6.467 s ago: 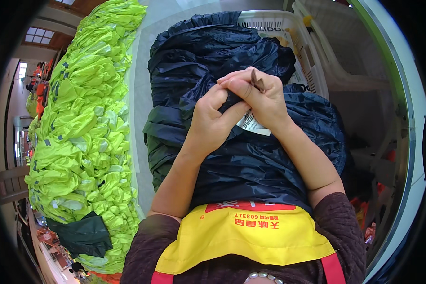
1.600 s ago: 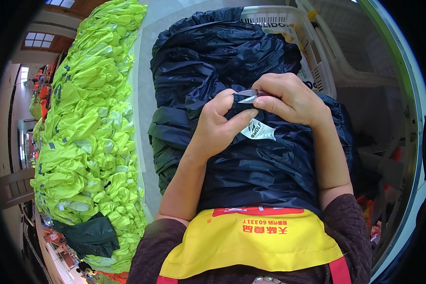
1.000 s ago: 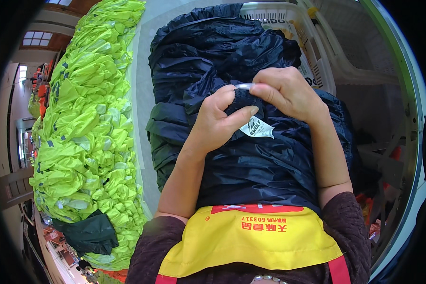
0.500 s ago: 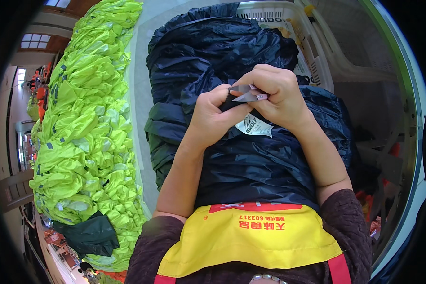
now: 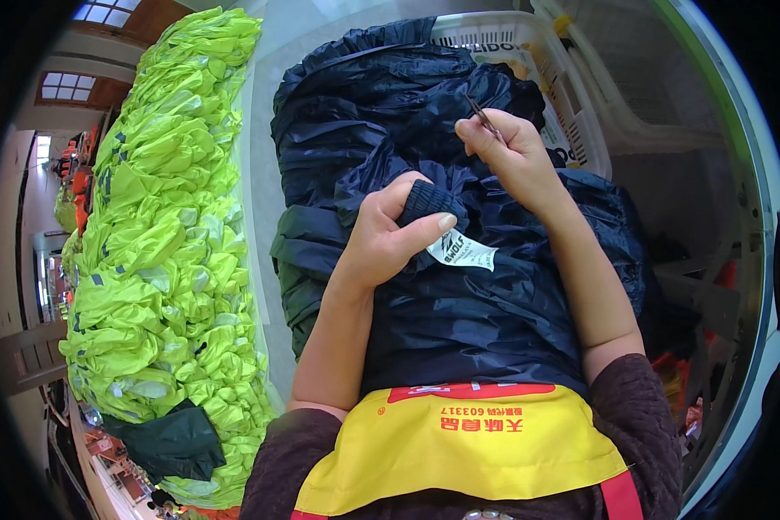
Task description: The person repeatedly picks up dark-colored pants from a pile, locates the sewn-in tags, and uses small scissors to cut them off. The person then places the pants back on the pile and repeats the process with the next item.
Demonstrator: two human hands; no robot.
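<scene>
My left hand [image 5: 383,230] is closed on a dark navy ribbed cuff [image 5: 425,201], pinched between thumb and fingers. The cuff belongs to a shiny navy garment [image 5: 468,325] spread in front of my body. Just below the left thumb lies a white tag [image 5: 466,252] with dark print, partly covered by the thumb. Up and to the right, my right hand [image 5: 518,158] is closed around small thread snips [image 5: 482,114], whose blades point up and left. The snips are apart from the cuff, above the navy cloth.
A heap of navy garments [image 5: 364,104] fills the area beyond my hands. Behind it stands a white plastic basket [image 5: 572,95]. A long pile of bright yellow-green garments [image 5: 165,251] runs along the left, with a dark green cloth [image 5: 169,440] on its near end.
My right hand has moved up and right with the snips, away from the left hand. My left hand stays near the same place, and the ribbed cuff now shows clearly in it.
</scene>
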